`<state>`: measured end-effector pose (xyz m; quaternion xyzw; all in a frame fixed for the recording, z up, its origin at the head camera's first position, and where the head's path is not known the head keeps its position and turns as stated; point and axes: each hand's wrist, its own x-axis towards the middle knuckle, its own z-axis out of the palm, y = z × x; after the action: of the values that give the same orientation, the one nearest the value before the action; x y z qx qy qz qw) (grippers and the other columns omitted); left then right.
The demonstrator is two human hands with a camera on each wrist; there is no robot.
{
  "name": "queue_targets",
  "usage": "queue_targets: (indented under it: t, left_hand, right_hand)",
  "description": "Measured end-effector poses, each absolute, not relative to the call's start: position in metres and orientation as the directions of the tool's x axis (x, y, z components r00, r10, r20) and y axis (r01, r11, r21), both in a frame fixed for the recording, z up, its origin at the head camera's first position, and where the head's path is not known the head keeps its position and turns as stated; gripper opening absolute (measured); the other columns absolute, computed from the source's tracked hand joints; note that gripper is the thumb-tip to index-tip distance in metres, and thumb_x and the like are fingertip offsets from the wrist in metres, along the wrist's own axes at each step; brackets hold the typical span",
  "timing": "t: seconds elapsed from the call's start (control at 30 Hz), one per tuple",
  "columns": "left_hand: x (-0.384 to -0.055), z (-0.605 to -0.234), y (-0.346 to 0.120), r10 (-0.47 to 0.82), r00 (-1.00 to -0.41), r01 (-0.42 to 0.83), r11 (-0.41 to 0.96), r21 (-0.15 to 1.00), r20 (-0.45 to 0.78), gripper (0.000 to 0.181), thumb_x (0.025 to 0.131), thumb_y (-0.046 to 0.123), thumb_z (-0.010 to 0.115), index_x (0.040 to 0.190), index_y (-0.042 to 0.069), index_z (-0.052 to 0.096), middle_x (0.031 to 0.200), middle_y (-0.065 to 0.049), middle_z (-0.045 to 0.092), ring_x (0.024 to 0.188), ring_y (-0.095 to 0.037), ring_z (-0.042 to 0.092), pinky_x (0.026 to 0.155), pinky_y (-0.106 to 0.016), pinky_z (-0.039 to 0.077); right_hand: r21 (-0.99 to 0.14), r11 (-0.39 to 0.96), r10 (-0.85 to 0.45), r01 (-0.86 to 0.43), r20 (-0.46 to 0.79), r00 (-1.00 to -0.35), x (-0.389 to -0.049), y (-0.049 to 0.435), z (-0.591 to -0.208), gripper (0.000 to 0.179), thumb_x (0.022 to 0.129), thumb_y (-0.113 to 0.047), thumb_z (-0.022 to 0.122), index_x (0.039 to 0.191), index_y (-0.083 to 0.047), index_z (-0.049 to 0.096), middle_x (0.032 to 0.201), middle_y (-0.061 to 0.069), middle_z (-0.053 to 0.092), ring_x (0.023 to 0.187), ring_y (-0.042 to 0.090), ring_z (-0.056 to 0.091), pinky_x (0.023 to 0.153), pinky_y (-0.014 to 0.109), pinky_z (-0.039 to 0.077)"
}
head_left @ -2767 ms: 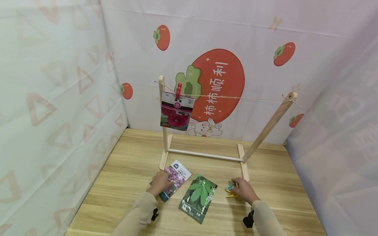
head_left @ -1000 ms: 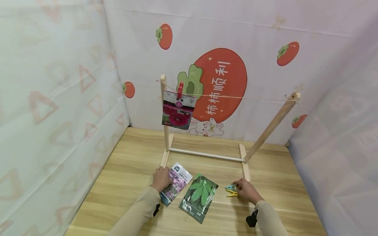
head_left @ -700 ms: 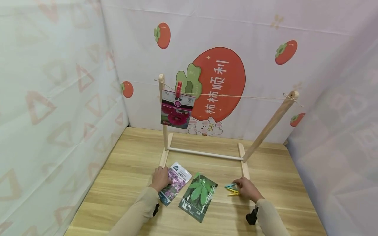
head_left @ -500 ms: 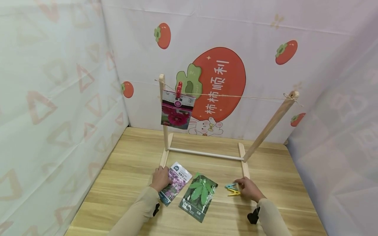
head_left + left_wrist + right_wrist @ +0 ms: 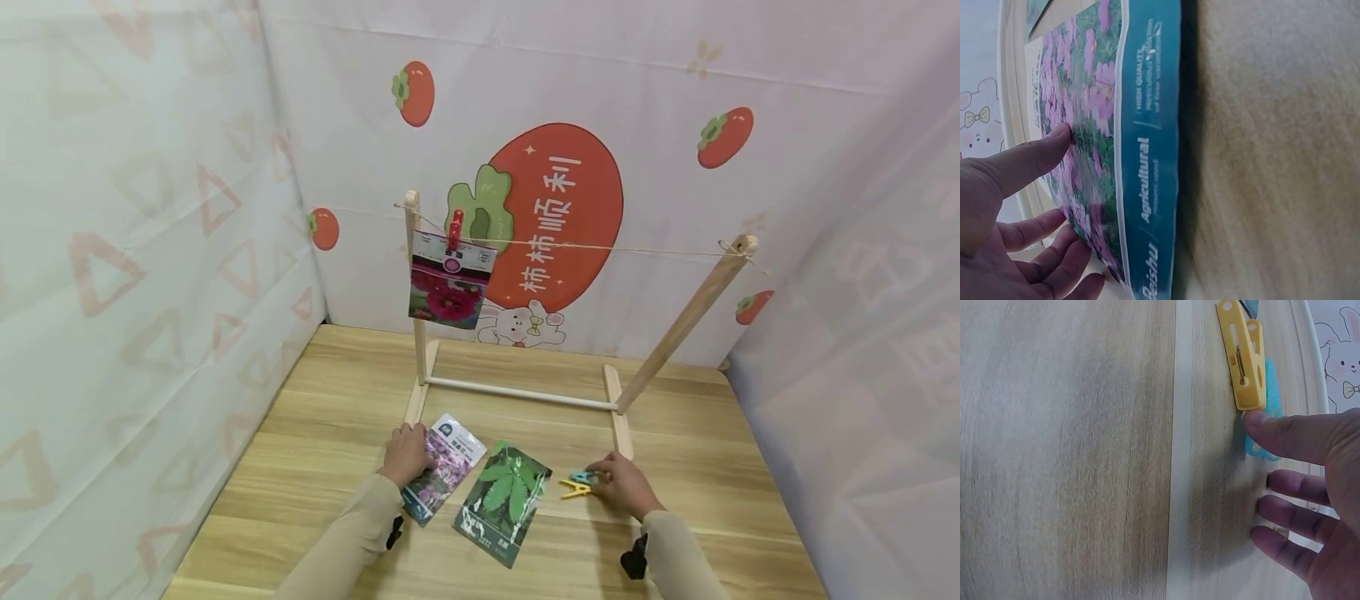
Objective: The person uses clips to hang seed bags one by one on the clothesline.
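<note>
A seed packet with pink flowers (image 5: 447,467) lies at a slant on the table; my left hand (image 5: 407,454) holds its left side. In the left wrist view the left thumb (image 5: 1057,142) presses the printed face, with the other fingertips at the packet's edge. My right hand (image 5: 624,483) is at two small plastic clothespins, one yellow (image 5: 576,489) and one blue (image 5: 582,477). From the right wrist view, the thumb (image 5: 1266,428) meets the yellow one's end and covers part of the blue one. Its other visible fingers are apart and fairly straight.
Between the hands lies a green-leaf seed packet (image 5: 506,500). Behind stands a wooden frame (image 5: 686,325) with a string (image 5: 600,247) across its top. A red clothespin (image 5: 455,229) holds a dark-pink flower packet (image 5: 447,292) on the string. Printed cloth (image 5: 352,125) walls surround the table.
Within the last half second my right hand has moved slightly left, and the yellow clothespin has slid left with it. My left hand has stayed on the pink-flower packet.
</note>
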<state>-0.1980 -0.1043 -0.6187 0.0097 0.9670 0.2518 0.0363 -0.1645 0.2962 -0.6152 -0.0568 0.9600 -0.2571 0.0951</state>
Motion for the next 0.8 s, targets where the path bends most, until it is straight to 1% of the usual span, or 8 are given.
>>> queue_targets:
  t: [0.07, 0.13, 0.33, 0.43, 0.53, 0.6, 0.67, 0.8]
  left_hand:
    - [-0.2, -0.619, -0.107, 0.033, -0.996, -0.017, 0.86, 0.51, -0.088, 0.049, 0.066, 0.016, 0.088, 0.1, -0.002, 0.059, 0.089, -0.016, 0.056, 0.084, -0.029, 0.05, 0.071, -0.045, 0.043]
    - [-0.201, -0.619, -0.111, 0.024, -0.994, -0.036, 0.846, 0.532, -0.106, 0.046, 0.065, 0.015, 0.088, 0.098, -0.002, 0.062, 0.087, -0.014, 0.058, 0.08, -0.027, 0.051, 0.069, -0.042, 0.045]
    - [-0.206, -0.616, -0.122, 0.022, -0.985, -0.082, 0.81, 0.581, -0.17, 0.026, 0.067, 0.015, 0.086, 0.077, 0.002, 0.066, 0.069, -0.007, 0.06, 0.061, -0.018, 0.051, 0.055, -0.031, 0.043]
    - [-0.207, -0.616, -0.126, 0.03, -0.977, -0.113, 0.771, 0.627, -0.213, 0.024, 0.072, 0.015, 0.083, 0.081, 0.003, 0.066, 0.074, -0.005, 0.061, 0.065, -0.017, 0.052, 0.058, -0.03, 0.043]
    - [-0.207, -0.616, -0.128, 0.039, -0.969, -0.146, 0.712, 0.687, -0.246, 0.024, 0.075, 0.012, 0.08, 0.091, 0.0, 0.066, 0.081, -0.008, 0.064, 0.07, -0.018, 0.055, 0.062, -0.032, 0.046]
    - [-0.206, -0.615, -0.129, 0.039, -0.964, -0.169, 0.67, 0.723, -0.261, 0.024, 0.076, 0.009, 0.078, 0.094, -0.003, 0.066, 0.083, -0.01, 0.064, 0.072, -0.019, 0.056, 0.062, -0.032, 0.047]
    - [-0.205, -0.615, -0.13, 0.034, -0.961, -0.197, 0.617, 0.762, -0.276, 0.022, 0.077, 0.007, 0.076, 0.094, -0.004, 0.066, 0.083, -0.011, 0.064, 0.072, -0.019, 0.056, 0.061, -0.03, 0.047]
    - [-0.205, -0.614, -0.131, 0.023, -0.95, -0.259, 0.494, 0.83, -0.31, 0.015, 0.079, 0.003, 0.074, 0.088, -0.004, 0.065, 0.08, -0.009, 0.061, 0.07, -0.017, 0.054, 0.059, -0.027, 0.045]
  right_hand:
    - [-0.502, 0.863, -0.153, -0.062, -0.142, -0.978, -0.165, 0.295, -0.615, 0.027, 0.074, -0.006, 0.08, 0.1, -0.008, 0.074, 0.09, 0.004, 0.056, 0.078, 0.017, 0.053, 0.069, 0.036, 0.046]
    - [-0.499, 0.865, -0.143, -0.057, -0.136, -0.98, -0.166, 0.294, -0.615, 0.029, 0.072, -0.006, 0.08, 0.1, -0.005, 0.073, 0.09, 0.005, 0.057, 0.079, 0.018, 0.053, 0.07, 0.037, 0.047]
    - [-0.506, 0.862, -0.101, -0.006, -0.162, -0.982, -0.166, 0.297, -0.614, 0.029, 0.074, -0.007, 0.08, 0.101, -0.001, 0.072, 0.091, 0.006, 0.057, 0.079, 0.017, 0.052, 0.072, 0.036, 0.046]
    - [-0.521, 0.853, -0.087, 0.008, -0.158, -0.984, -0.165, 0.299, -0.614, 0.029, 0.075, -0.008, 0.08, 0.101, -0.001, 0.072, 0.091, 0.006, 0.059, 0.081, 0.018, 0.053, 0.073, 0.038, 0.047]
    - [-0.539, 0.842, -0.08, 0.008, -0.14, -0.987, -0.163, 0.301, -0.613, 0.029, 0.075, -0.008, 0.079, 0.102, 0.001, 0.072, 0.092, 0.007, 0.063, 0.082, 0.019, 0.056, 0.074, 0.04, 0.049]
    - [-0.555, 0.832, -0.069, 0.02, -0.139, -0.988, -0.162, 0.301, -0.613, 0.029, 0.076, -0.008, 0.079, 0.103, 0.001, 0.071, 0.094, 0.008, 0.065, 0.083, 0.018, 0.058, 0.075, 0.04, 0.05]
    - [-0.578, 0.816, -0.056, 0.036, -0.14, -0.989, -0.161, 0.302, -0.614, 0.029, 0.077, -0.007, 0.077, 0.104, 0.002, 0.071, 0.095, 0.009, 0.066, 0.084, 0.018, 0.059, 0.074, 0.038, 0.051]
    - [-0.629, 0.774, -0.022, 0.077, -0.148, -0.989, -0.16, 0.302, -0.617, 0.028, 0.079, -0.005, 0.075, 0.106, 0.004, 0.07, 0.097, 0.011, 0.067, 0.084, 0.018, 0.061, 0.073, 0.034, 0.051]
